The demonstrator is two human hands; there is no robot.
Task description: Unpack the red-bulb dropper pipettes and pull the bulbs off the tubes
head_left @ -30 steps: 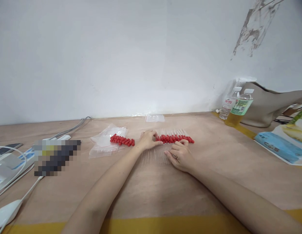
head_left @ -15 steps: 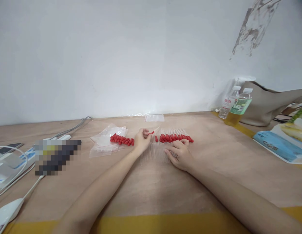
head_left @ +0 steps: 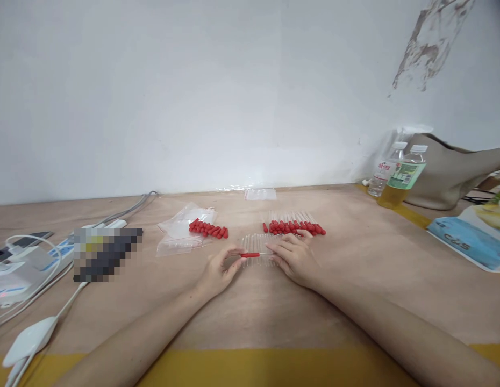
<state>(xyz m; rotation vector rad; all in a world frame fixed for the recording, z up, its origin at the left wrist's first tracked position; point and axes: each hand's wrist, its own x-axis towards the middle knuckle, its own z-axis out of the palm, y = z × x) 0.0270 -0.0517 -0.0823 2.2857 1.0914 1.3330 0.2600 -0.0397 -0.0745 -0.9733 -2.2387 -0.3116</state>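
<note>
My left hand (head_left: 219, 267) pinches the red rubber end of a small glass dropper (head_left: 253, 255), held level above the table. My right hand (head_left: 295, 255) rests over a row of clear glass tubes (head_left: 256, 241), and its fingertips meet the dropper's clear end. Just beyond my right hand lies a row of droppers with red bulbs (head_left: 295, 228). A loose pile of red bulbs (head_left: 208, 229) sits to the left, partly on an open clear plastic bag (head_left: 176, 235).
A small clear bag (head_left: 260, 194) lies by the wall. Cables, a power strip (head_left: 52, 258) and a white adapter (head_left: 26, 342) crowd the left. Two bottles (head_left: 399, 176), a beige bag (head_left: 451, 169) and a printed packet (head_left: 463, 239) stand at the right. Yellow tape marks the near table edge (head_left: 250, 365).
My left hand lifted one red-bulbed dropper from the row's left end and brought it toward me, in front of the clear tubes. My right hand stayed put, its fingers now at the dropper's tip.
</note>
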